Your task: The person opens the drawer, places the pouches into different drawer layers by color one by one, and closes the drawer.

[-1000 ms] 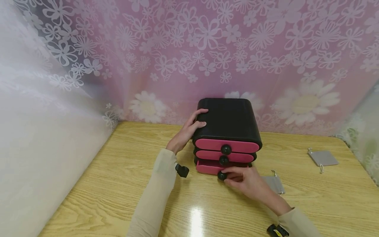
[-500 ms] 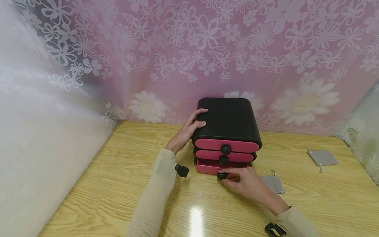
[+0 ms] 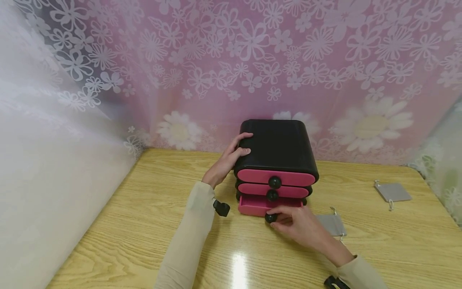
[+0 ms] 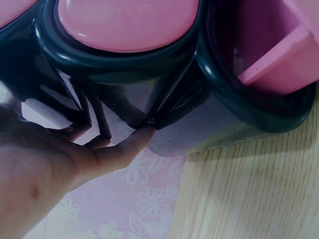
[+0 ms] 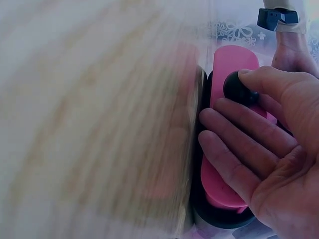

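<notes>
A small black drawer cabinet [image 3: 278, 144] with three pink drawers and round black knobs stands toward the back of the table. My left hand [image 3: 226, 162] steadies it, fingers over the top's left edge; in the left wrist view the fingers [image 4: 127, 147] lie along the glossy side wall. Down at the bottom drawer [image 3: 250, 210], my right hand [image 3: 301, 226] pinches the knob [image 3: 270, 218] between thumb and fingers. That drawer sticks out partway, its inside partly showing. Both the top drawer [image 3: 252, 176] and the middle drawer [image 3: 252, 189] sit flush. In the right wrist view the other fingers [image 5: 239, 139] extend across the pink front.
A grey drawstring pouch [image 3: 331, 224] lies just beyond my right hand, partly covered by it. Farther right is another grey pouch [image 3: 395, 192]. Behind the wood-grain table [image 3: 144, 224] hangs a pink flowered curtain [image 3: 216, 88], close to the cabinet's back.
The bottom drawer has come a little farther out toward me, with my right hand on its knob throughout. My left hand has stayed in place on the cabinet.
</notes>
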`<state>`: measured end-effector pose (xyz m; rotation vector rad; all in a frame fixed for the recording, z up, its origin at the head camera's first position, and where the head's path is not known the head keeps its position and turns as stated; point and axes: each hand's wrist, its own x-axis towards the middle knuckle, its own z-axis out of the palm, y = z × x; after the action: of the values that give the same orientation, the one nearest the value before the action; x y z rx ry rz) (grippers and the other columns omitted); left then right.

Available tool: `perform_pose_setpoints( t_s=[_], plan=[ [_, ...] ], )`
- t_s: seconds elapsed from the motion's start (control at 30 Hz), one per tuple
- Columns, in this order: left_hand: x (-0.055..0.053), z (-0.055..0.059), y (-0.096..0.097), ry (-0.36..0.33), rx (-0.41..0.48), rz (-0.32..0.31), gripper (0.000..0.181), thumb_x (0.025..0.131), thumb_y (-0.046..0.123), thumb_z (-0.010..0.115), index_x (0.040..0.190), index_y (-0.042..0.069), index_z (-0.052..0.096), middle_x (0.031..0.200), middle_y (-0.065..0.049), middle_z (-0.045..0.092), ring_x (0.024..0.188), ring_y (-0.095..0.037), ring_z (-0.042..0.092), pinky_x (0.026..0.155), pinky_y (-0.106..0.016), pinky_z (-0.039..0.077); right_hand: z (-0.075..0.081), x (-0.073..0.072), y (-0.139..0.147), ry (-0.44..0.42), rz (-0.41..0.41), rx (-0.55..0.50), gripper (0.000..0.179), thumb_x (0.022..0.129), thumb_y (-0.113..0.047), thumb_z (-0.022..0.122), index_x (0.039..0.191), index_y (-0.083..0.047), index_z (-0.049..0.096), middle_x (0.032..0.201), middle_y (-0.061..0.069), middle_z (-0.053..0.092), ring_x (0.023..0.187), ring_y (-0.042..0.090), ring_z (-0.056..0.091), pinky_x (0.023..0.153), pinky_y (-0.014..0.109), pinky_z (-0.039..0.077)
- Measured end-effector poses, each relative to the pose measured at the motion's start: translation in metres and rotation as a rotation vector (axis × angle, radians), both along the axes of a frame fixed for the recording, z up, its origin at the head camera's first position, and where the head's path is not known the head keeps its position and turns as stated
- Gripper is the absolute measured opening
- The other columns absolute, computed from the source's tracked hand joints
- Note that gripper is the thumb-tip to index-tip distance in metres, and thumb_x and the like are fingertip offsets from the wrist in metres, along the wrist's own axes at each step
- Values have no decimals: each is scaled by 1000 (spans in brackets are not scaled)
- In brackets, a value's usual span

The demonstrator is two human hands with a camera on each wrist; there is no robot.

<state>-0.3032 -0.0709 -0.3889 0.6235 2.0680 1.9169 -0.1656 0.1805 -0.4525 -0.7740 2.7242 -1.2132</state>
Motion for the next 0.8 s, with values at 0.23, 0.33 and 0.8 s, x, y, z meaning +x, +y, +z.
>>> perform_pose_setpoints(
  t_s=[0.23, 0.33, 0.8],
  plan=[
    [-1, 0, 0, 5, 2, -7, 47, 103, 36, 52, 149, 45, 42, 161, 7, 29, 131, -26, 56, 108, -50, 47, -1, 7, -1, 18, 6, -15, 26, 88, -10, 80, 112, -18, 76, 98, -4, 78, 85, 4, 74, 75, 22, 59],
    [-1, 0, -1, 7, 0, -11, 48, 103, 36, 51, 150, 44, 42, 162, 6, 28, 131, -27, 56, 108, -49, 47, -1, 10, -1, 23, 15, -24, 27, 87, -8, 80, 112, -17, 75, 100, -3, 77, 85, 4, 74, 75, 23, 60],
    [-1, 0, 0, 13, 0, -5, 47, 102, 37, 52, 147, 48, 43, 161, 6, 31, 128, -26, 58, 103, -46, 49, -1, 25, -3, 19, 79, -74, 26, 89, -6, 78, 113, -15, 73, 101, 1, 78, 85, 4, 74, 73, 23, 61]
  ],
)
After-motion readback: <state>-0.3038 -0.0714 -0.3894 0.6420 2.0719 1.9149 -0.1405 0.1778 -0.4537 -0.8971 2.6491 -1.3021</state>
